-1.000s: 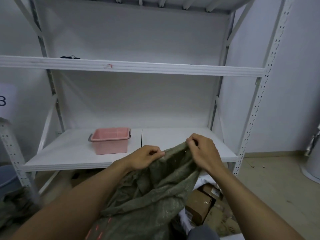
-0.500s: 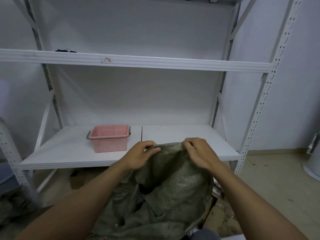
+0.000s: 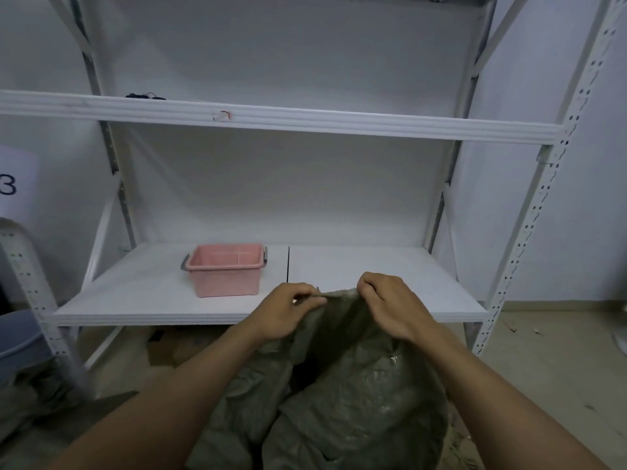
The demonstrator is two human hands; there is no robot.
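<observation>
Sack [image 3: 356, 401]: olive-green woven material, crumpled, hanging low in the foreground in front of the rack. Its mouth gapes toward the camera and is dark inside; contents cannot be told.
Sack rim: lifted to about the level of the lower shelf's front edge, bunched between the two hands.
Left hand [image 3: 288, 312]: fingers [image 3: 305, 295] curled with the thumb against them, pinching the left part of the rim.
Right hand [image 3: 390, 308]: fingers [image 3: 368, 283] curled over the rim, gripping its right part. The hands are near each other, not touching.
Forearms: both bare, entering from the bottom corners.
Floor [image 3: 549, 361]: beige, a few scraps to the right of the rack.
Cardboard box [image 3: 176, 347]: on the floor under the lower shelf, in shadow.
Blue bin [image 3: 17, 337]: at the left edge, only partly in view.
Lower shelf [image 3: 135, 300]: white, two boards meeting at a seam near the middle.
Pink tub [image 3: 225, 271]: upright on the left board, just left of the seam, open top, grey handles at both ends. Apart from the sack.
Upper shelf [image 3: 339, 122]: white, small red mark on the front edge.
Dark item [image 3: 146, 95]: on the upper shelf at left, too little shows to identify.
Paper sheet [image 3: 13, 179]: on the left wall, digit 3 visible.
</observation>
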